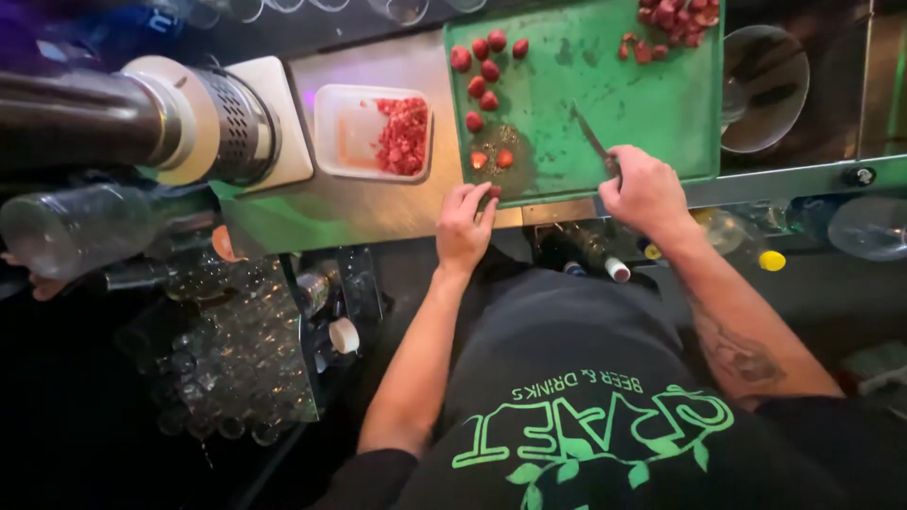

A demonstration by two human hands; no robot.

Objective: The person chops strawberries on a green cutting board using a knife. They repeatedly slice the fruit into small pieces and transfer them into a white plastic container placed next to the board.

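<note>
A green cutting board (pixel 605 94) lies on a steel counter. Several whole strawberries (pixel 484 66) sit at its left side, and two cut halves (pixel 491 159) lie near its front edge. My left hand (pixel 465 222) rests at the board's front edge, fingertips pinching a small red strawberry piece (pixel 493 192). My right hand (pixel 644 194) grips a knife (pixel 592 140) whose blade points away across the board. A heap of chopped strawberry (pixel 675 21) lies at the board's far right corner.
A white tray (pixel 351 132) with diced strawberry stands left of the board. A blender-like machine (pixel 203 123) and a clear bottle (pixel 76 227) lie further left. A glass bowl (pixel 765 85) sits to the right. Bottles and glasses fill racks below the counter.
</note>
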